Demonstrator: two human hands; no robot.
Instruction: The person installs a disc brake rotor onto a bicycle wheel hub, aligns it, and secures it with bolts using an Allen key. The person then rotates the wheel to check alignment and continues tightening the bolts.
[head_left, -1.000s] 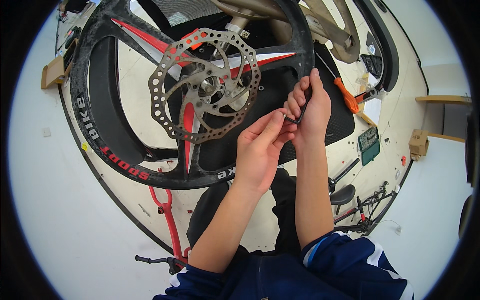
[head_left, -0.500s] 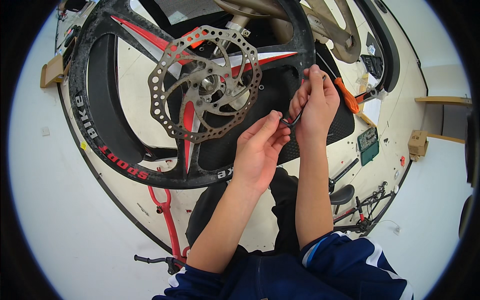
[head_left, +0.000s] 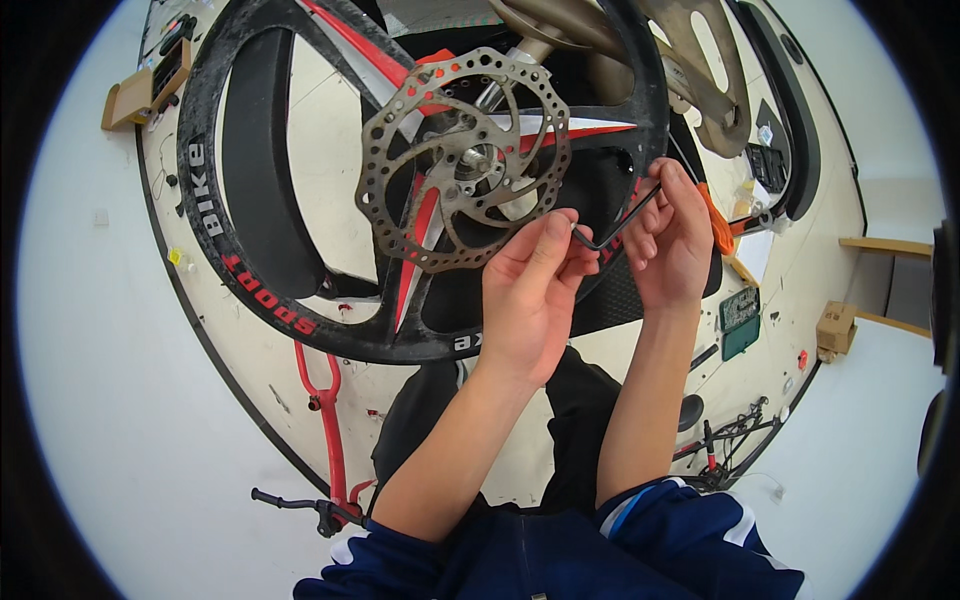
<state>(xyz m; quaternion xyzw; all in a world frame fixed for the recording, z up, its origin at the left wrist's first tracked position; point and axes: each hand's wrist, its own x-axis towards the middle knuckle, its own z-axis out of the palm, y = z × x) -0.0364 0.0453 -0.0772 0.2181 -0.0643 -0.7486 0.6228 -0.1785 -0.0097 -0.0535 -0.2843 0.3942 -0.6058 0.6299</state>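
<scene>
A black L-shaped hex key (head_left: 622,221) is held between my two hands, in front of the wheel. The thumb and fingers of my left hand (head_left: 528,295) pinch its short end; a small light tip shows there, too small to name. My right hand (head_left: 672,240) grips the long arm near its far end between thumb and forefinger, other fingers loosely curled. Just beyond my left hand is a perforated metal brake disc (head_left: 376,187), mounted at the hub of a black spoked bicycle wheel (head_left: 240,285) with red and white trim. The left fingertips overlap the disc's lower right edge in view.
An orange-handled screwdriver (head_left: 722,222) lies right of my right hand. Farther right are a green case (head_left: 741,322) of small parts and a cardboard box (head_left: 836,327). A red bike frame (head_left: 331,430) stands at lower left; an open carton (head_left: 128,102) sits far left.
The wheel and disc have shifted right in the view, and both hands slightly right. The long arm of the hex key now shows more plainly, with my right fingers nearer its end.
</scene>
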